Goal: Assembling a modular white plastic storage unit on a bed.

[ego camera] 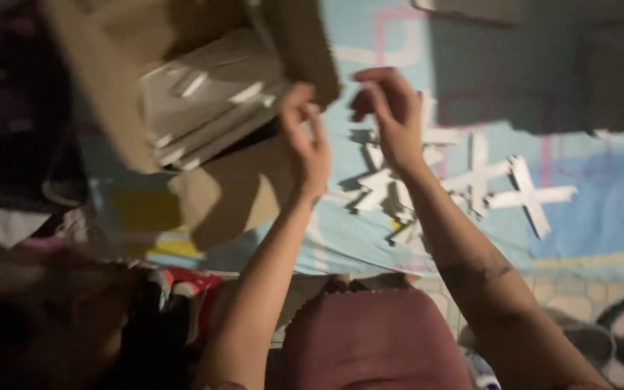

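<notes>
My left hand (305,137) is raised beside an open cardboard box (110,94) that holds a stack of flat grey cardboard pieces (211,101). Its fingers are curled near the box's flap (305,43). My right hand (388,115) hovers just to the right of it, fingers bent, above several white cross-shaped cardboard pieces (471,180) lying on a light blue patterned mat (601,209). The picture is blurred, so whether either hand pinches something small is unclear.
A dark cloth or bag (557,65) lies at the top right of the mat. A loose brown cardboard flap (232,195) lies below the box. Dark clutter (9,108) fills the left side. My maroon garment (373,339) is at the bottom.
</notes>
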